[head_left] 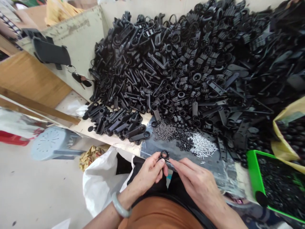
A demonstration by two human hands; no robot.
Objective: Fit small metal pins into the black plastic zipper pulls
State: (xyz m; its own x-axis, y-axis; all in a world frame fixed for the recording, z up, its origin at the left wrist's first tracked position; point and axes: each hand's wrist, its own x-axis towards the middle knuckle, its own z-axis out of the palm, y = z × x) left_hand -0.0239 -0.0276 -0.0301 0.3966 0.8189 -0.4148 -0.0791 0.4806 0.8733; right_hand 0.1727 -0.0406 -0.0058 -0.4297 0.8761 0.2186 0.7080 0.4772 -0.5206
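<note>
My left hand (pixel 153 168), with a pale bangle on its wrist, is closed on a black plastic part with a ringed end (pixel 164 154). The fingers of my right hand (pixel 193 175) are pinched together at the side of that part; whether they hold a small piece of their own is hidden. Just beyond my hands, on a dark mat (pixel 176 154), lie a heap of silvery pins (pixel 202 146), a heap of small brownish-grey pieces (pixel 165 131) and some small black pieces (pixel 184 141). Several black handle-like parts (pixel 119 122) lie grouped to the left.
A large mound of black plastic parts (pixel 166 63) covers the back of the bench. At right stand a green tray (pixel 254 171) and a yellow bag (pixel 283 136), both holding black pieces. Keys (pixel 81 79) hang at left by a panel. A blue-grey stool (pixel 51 143) and white sack (pixel 100 178) are below.
</note>
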